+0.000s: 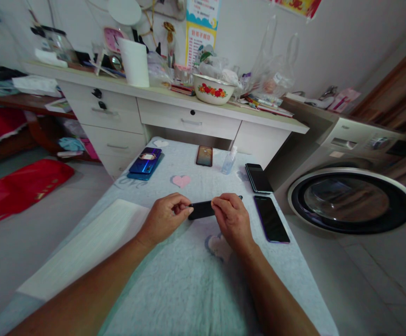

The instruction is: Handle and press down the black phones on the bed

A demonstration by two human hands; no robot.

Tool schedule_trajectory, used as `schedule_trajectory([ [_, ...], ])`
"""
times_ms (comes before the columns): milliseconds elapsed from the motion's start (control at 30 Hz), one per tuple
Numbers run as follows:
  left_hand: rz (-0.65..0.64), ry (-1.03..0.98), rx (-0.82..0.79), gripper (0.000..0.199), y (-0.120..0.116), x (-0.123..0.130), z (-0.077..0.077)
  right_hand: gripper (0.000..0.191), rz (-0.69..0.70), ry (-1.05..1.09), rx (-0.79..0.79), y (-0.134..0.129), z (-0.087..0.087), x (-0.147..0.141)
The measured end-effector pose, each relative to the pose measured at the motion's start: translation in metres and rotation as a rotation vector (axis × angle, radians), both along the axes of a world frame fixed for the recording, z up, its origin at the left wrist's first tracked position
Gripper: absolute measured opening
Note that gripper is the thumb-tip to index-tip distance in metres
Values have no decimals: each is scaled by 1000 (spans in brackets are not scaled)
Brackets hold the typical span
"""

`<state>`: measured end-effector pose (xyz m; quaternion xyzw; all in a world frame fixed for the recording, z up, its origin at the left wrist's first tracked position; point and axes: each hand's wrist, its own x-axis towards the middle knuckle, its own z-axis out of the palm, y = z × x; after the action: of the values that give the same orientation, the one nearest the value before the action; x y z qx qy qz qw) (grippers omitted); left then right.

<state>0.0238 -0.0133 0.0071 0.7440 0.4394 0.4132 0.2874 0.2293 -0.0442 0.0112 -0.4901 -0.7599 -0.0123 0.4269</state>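
Observation:
A black smartphone (202,210) is held sideways above the middle of the cloth-covered table. My left hand (164,215) pinches its left end between thumb and fingers. At the other end, my right hand (232,215) grips it with bent fingers and hides much of that side. Just right of this hand lies a dark-screened phone (272,219). Beyond that phone are stacked phones (259,178). A small clear spray bottle (229,161) stands farther back, beside a brownish phone case or phone (204,156). Blue phones (146,161) lie stacked at the back left.
A long whitish sheet (90,252) lies along the table's left side. Behind the table, a white desk (188,116) carries a flowered enamel bowl (214,89) and a paper roll (134,63). A washing machine (332,144) stands at the right. A red bag (27,186) is on the floor.

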Motion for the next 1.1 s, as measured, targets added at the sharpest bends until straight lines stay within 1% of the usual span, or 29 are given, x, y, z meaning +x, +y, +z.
schedule_trajectory([
  [267, 16, -11, -11, 9, 2, -1, -3, 17, -105, 11, -10, 3, 2, 13],
  [533, 9, -10, -2, 8, 2, -2, -1, 20, -205, 30, 13, 5, 6, 26],
  [800, 7, 4, 11, 7, 3, -2, -2, 22, -290, 45, 3, 5, 4, 29],
  [1033, 10, 4, 3, 7, 2, -2, -1, 16, -292, 41, -41, 4, 1, 30],
  [1100, 14, 7, 5, 7, 2, -2, 0, 16, -311, 45, -46, 4, 0, 30],
])
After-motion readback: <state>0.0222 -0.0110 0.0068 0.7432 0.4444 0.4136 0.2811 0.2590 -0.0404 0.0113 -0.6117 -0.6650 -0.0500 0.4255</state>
